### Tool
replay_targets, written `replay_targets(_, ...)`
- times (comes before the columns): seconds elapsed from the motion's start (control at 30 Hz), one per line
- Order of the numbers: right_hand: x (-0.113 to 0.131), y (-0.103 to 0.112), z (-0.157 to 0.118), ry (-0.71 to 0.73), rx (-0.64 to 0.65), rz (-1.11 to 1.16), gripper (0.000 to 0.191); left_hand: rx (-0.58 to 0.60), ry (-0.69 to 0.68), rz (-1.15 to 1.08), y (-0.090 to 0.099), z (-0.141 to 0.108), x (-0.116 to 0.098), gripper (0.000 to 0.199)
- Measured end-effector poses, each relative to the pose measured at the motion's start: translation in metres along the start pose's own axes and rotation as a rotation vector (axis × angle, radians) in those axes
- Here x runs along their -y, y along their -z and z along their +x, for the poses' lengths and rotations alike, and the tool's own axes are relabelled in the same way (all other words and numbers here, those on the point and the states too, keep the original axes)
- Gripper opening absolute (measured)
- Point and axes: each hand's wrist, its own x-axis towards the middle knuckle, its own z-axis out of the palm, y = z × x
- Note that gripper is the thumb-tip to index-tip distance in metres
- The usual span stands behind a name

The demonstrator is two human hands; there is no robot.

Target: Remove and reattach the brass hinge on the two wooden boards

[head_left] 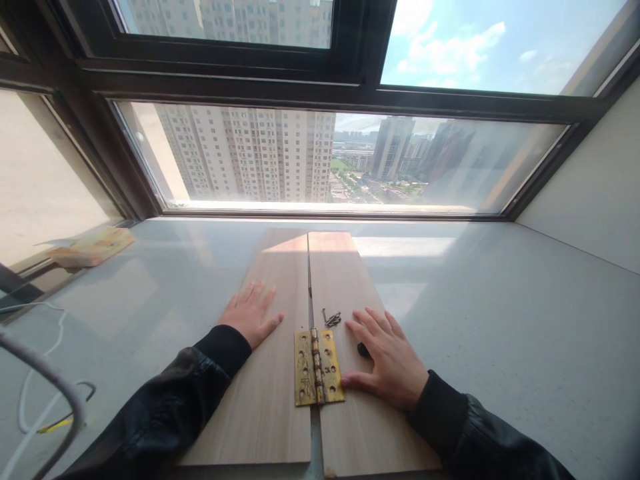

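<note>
Two pale wooden boards lie side by side with a narrow gap between them: the left board (265,413) and the right board (375,447). Across the gap rests a worn brass hinge (317,368), opened flat, one leaf on each board. Just beyond it sits a small pile of screws (333,319) on the right board. My left hand (253,313) lies flat on the left board, fingers spread, holding nothing. Spread over the right board, my right hand (384,357) has its thumb at the hinge's right edge. A small black object (363,350) shows partly under that hand; its kind is unclear.
The boards lie on a pale, glossy sill (525,333) below a dark-framed window (350,97). Grey and white cables (60,387) loop at the left edge. A yellowish block (93,247) stands at the back left, and a white wall (595,180) bounds the right.
</note>
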Motion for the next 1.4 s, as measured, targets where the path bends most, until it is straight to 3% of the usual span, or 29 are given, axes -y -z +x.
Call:
replay_targets(0.4,-0.01,0.0,0.027,0.062,0.035,-0.019,0.097,0.006,0.054,-0.008,0.003,-0.001,-0.004,0.073)
replay_targets(0.53,-0.004,0.021,0.041,0.046,0.034,-0.009,0.072,0.009,0.071,-0.03,0.006,-0.002,-0.005,0.074)
replay_targets(0.7,0.015,0.045,0.108,0.017,0.027,-0.015,0.039,0.026,0.118,-0.055,0.007,-0.002,-0.005,0.075)
replay_targets(0.83,0.031,0.034,0.162,0.052,0.185,-0.064,0.031,0.017,0.112,-0.057,0.008,-0.002,-0.005,0.074)
replay_targets(0.93,0.037,0.025,0.181,0.012,0.286,-0.129,0.031,0.011,0.111,-0.06,0.009,-0.003,-0.005,0.074)
replay_targets(1.13,0.035,0.019,0.192,-0.04,0.459,-0.134,0.032,0.027,0.114,-0.073,0.011,-0.004,-0.005,0.075)
replay_targets(1.4,0.032,0.003,0.2,-0.09,0.471,-0.014,0.033,0.011,0.116,-0.076,0.01,-0.003,-0.005,0.075)
